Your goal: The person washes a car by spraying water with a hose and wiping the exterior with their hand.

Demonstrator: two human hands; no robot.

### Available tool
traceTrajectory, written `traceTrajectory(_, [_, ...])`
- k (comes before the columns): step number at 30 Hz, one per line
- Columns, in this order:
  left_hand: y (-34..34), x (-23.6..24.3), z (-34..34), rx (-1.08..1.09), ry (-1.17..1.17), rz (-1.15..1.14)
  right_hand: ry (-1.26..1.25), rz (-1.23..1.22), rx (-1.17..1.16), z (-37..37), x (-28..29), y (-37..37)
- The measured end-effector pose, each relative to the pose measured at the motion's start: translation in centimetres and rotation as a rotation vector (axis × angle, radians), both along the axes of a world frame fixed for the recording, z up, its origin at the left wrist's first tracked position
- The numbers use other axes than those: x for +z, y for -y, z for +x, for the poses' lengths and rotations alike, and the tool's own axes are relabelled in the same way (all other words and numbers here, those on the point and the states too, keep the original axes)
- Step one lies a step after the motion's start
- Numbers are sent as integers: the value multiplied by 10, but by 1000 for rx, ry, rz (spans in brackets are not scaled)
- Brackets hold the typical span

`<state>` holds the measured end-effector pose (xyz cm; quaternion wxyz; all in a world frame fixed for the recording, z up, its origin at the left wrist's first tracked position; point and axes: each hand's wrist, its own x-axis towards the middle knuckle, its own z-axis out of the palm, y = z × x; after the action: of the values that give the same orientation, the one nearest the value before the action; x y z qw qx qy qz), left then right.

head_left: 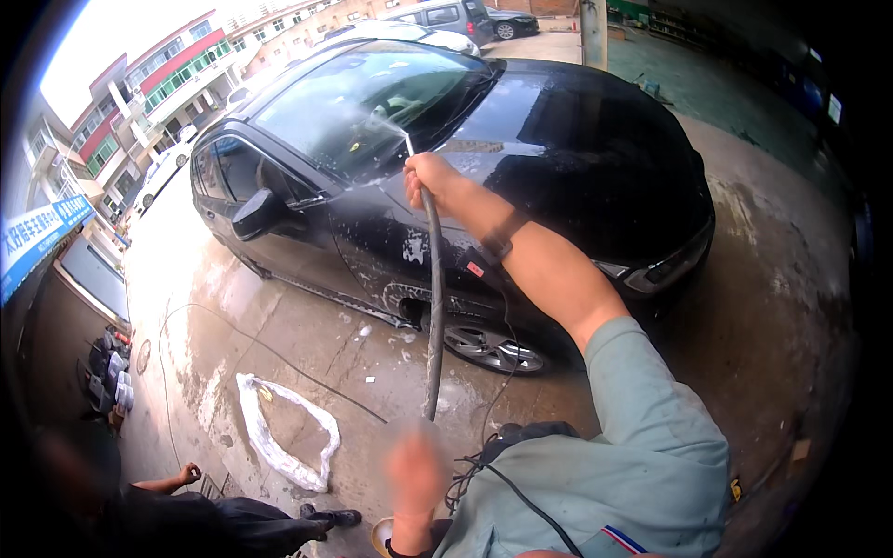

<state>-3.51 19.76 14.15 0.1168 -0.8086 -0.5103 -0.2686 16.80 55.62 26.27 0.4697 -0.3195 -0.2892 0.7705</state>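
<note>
My right hand (426,177) is wrapped round a spray wand (409,143) with a dark hose (433,307) running down from it. Fine spray leaves its tip toward the windshield (367,102) of a black sedan (581,149), which has foam patches on its side. Lower in the head view, my left hand (414,470) is at the lower part of the hose; it is blurred, so I cannot tell how its fingers sit. A thin black cord (516,498) hangs over my clothing.
Wet pavement (205,344) carries a white cloth loop (326,437) and trailing cords. Another person (209,525) is at the lower left, near piled items (107,372). Parked vehicles (437,19) and buildings stand behind; a post (593,37) rises beyond the car.
</note>
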Motion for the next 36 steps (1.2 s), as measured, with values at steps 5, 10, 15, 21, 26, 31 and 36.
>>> traceTrajectory(5, [-20,-5,-1,-36,44,5,64,23,-285,19,8,-24])
traceTrajectory(10, [-45,6,13,-97,-12,137,322,113,-316,46,23,-38])
traceTrajectory(15, [-62,5,21,-160,63,72,447,208,-410,69,42,-51])
traceTrajectory(21, [-75,7,30,-209,153,-29,589,203,-378,85,60,-57])
traceTrajectory(26, [-86,42,56,-287,288,68,631,213,-379,106,60,-59])
traceTrajectory(31, [-89,46,67,-280,801,-543,714,141,-500,133,52,-68])
traceTrajectory(36, [-95,45,73,-270,781,-611,848,140,-545,143,48,-60])
